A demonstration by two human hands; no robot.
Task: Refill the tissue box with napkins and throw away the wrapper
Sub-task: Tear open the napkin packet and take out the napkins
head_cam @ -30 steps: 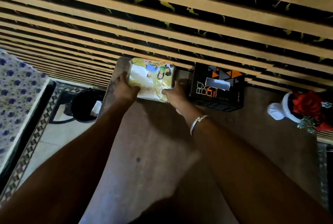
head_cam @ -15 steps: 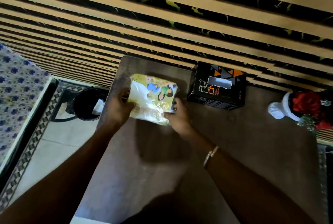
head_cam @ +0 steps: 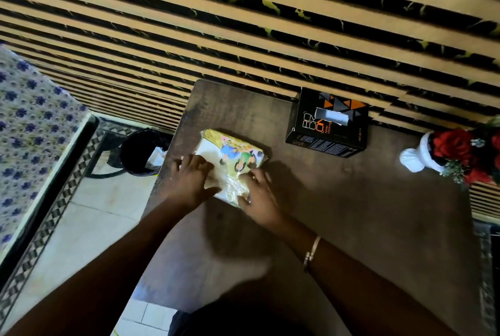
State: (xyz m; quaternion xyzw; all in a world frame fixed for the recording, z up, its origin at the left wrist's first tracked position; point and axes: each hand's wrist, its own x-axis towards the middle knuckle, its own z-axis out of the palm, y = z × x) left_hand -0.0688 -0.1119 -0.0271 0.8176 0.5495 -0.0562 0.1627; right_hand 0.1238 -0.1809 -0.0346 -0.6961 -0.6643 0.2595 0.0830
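A napkin pack (head_cam: 234,157) in a yellow printed plastic wrapper lies on the brown table (head_cam: 351,214), near its left side. My left hand (head_cam: 190,177) rests on the pack's near-left part with its fingers spread over the wrapper. At the pack's near-right corner my right hand (head_cam: 258,191) pinches the wrapper. A black tissue box (head_cam: 328,126) with orange triangles and a slot on top stands against the wall, to the right of the pack.
A black waste bin (head_cam: 140,153) with something white inside stands on the tiled floor left of the table. A white vase of red flowers (head_cam: 449,154) sits at the table's right end. A blue-flowered cloth (head_cam: 29,124) covers furniture at far left. A striped wall runs behind.
Both hands drew the pack from the table's back edge toward me and set it down. My left hand shifted from the pack's side onto its top.
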